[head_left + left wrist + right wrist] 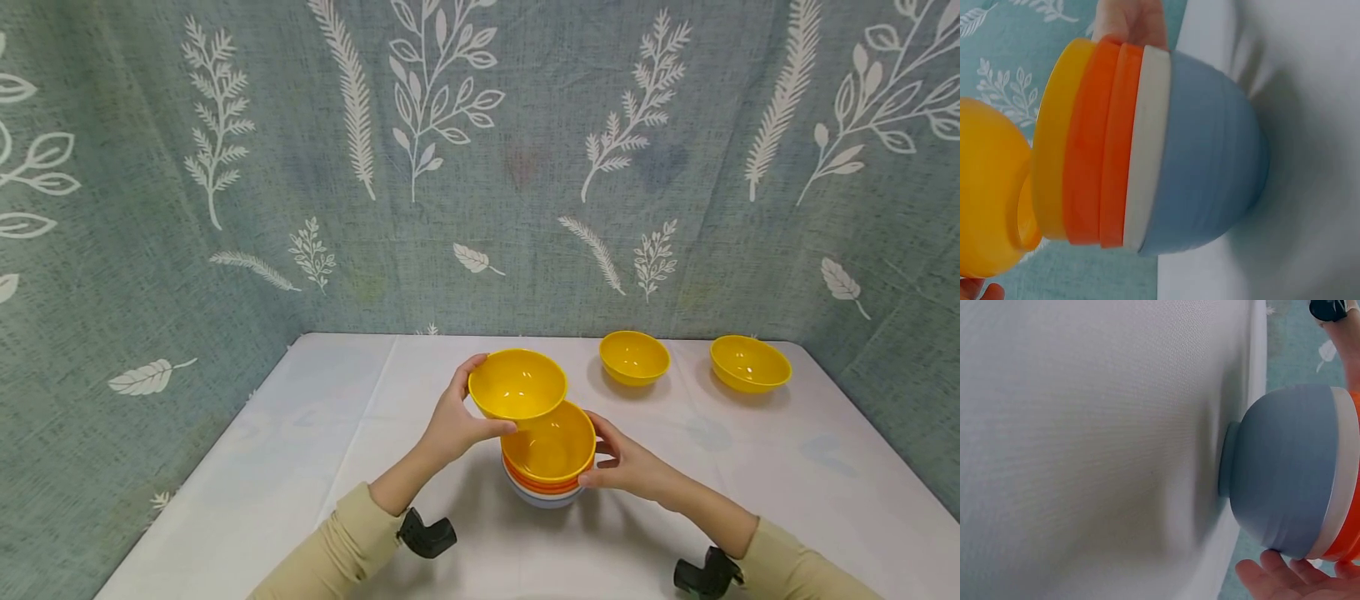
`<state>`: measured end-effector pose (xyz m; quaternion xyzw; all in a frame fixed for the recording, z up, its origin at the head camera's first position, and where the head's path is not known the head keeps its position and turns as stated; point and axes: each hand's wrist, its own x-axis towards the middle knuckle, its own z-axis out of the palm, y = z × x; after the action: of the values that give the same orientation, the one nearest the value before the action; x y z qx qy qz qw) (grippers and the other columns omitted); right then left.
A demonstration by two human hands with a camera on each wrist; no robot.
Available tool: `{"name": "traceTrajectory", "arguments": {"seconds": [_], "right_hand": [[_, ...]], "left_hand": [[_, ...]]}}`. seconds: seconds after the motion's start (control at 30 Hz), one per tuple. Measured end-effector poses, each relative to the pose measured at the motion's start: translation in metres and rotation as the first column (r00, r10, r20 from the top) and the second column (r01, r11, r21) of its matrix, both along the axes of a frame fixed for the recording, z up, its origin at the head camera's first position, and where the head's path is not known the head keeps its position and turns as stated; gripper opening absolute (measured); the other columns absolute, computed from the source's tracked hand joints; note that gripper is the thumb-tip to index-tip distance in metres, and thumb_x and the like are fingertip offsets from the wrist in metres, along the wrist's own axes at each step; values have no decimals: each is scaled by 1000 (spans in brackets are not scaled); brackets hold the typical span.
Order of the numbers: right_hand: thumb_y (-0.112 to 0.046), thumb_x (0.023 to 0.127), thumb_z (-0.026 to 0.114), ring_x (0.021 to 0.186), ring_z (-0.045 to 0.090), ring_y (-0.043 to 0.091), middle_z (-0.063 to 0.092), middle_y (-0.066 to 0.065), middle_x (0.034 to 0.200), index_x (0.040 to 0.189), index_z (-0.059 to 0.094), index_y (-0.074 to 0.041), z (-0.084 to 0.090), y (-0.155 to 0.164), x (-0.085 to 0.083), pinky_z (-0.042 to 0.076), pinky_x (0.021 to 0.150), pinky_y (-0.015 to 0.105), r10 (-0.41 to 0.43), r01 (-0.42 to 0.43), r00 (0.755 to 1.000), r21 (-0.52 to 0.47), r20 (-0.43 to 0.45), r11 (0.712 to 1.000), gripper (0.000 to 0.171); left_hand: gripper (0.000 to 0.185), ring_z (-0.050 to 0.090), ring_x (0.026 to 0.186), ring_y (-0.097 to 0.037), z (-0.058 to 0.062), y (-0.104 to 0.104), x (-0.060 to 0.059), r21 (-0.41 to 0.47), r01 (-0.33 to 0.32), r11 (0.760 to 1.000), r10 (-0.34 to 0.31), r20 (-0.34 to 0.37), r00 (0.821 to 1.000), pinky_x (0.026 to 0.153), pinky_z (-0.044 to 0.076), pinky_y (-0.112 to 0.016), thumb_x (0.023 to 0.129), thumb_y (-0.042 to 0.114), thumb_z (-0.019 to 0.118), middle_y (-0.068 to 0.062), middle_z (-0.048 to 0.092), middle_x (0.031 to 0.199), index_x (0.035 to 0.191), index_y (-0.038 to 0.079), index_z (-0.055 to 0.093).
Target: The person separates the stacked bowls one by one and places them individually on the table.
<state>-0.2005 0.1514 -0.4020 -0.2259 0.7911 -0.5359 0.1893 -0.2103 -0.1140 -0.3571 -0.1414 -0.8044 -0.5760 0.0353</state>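
My left hand (468, 421) grips a yellow bowl (517, 385) by its left side, thumb low at the front and fingers behind the rim. This bowl is held tilted, over the far left part of a nested stack. On top of the stack sits another yellow bowl (551, 446), with orange bowls (1088, 150), a white rim (1147, 150) and a blue-grey bowl (1210, 156) below it. My right hand (633, 467) holds the stack's right side, its thumb near the front and its fingers round the back. Fingertips meet the blue-grey bowl in the right wrist view.
Two more yellow bowls stand at the back right of the white-covered table (300, 467): one nearer the middle (633, 360), one by the right corner (750, 365). A green leaf-patterned cloth (480, 167) hangs behind and at both sides. Each wrist carries a black camera mount (427, 533).
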Motion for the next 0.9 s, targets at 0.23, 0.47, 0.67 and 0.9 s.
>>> {"name": "traceTrajectory", "arguments": {"seconds": [0.23,0.47,0.67,0.9], "right_hand": [[-27,81,69,123,38,36,25,19,145,144,15,-7,1,1,0,40,97,44,-4,4,1000,-18,28,1000,86],[-27,81,70,121,40,34,26,18,144,145,14,-6,3,0,1,41,96,44,-14,14,1000,-9,27,1000,87],[-28,81,70,121,41,34,26,19,145,145,14,-6,4,1,2,40,95,43,-22,21,1000,10,23,1000,88],[-27,81,70,122,40,35,25,20,145,145,14,-5,5,0,3,40,96,45,-22,22,999,6,24,1000,88]], "left_hand": [[96,27,134,-31,2,-7,-8,1,-39,999,39,-9,999,106,24,-54,64,23,84,-9,33,144,141,10,28],[96,35,127,-28,-1,-16,-22,7,-101,995,101,-19,995,104,31,-48,65,20,83,-10,36,140,141,9,26],[99,37,124,-31,-10,-24,-36,-16,-128,992,127,-32,991,102,31,-51,64,21,84,-13,34,141,142,7,25],[100,37,124,-31,-31,-30,-54,-92,-167,982,167,-12,986,102,31,-49,62,26,85,-15,37,138,141,5,26]]}}
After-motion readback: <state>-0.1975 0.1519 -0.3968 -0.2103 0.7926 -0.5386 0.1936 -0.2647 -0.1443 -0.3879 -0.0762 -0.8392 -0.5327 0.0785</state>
